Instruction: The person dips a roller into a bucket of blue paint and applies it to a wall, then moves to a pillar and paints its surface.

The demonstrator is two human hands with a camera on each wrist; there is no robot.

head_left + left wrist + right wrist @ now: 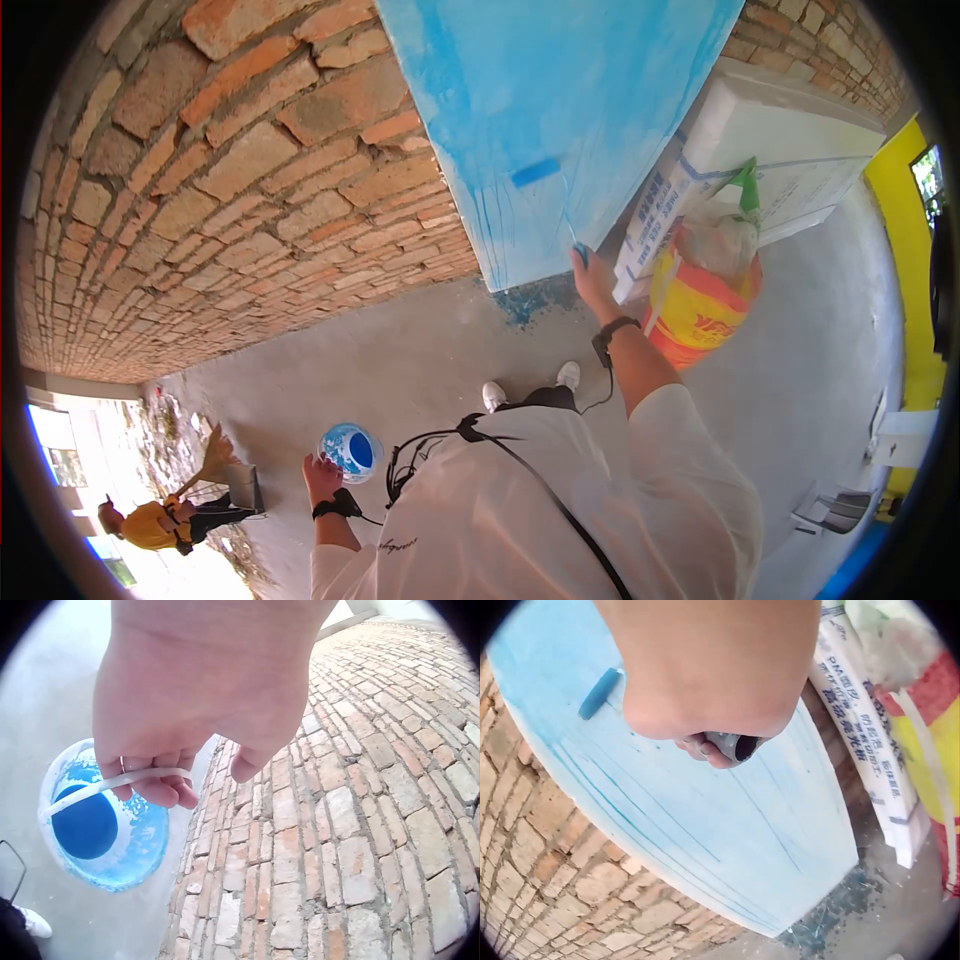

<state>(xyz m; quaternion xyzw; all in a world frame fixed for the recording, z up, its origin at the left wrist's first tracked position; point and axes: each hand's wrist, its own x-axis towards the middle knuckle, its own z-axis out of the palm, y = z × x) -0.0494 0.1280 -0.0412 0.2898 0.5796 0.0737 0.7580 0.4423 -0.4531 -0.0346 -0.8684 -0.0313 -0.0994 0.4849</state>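
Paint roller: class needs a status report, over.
Left hand holds bucket by white bail. Right hand grips roller's handle. Blue roller at panel. Red-and-yellow bag beside right forearm; roller looks unobstructed.

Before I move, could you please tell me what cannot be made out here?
Blue board: top cut off by the head view's upper edge.
Roller grip: mostly hidden by the right hand, right wrist view.
Bucket handle: one end behind the left hand, left wrist view.
Bag: contents obscured by plastic, head view.
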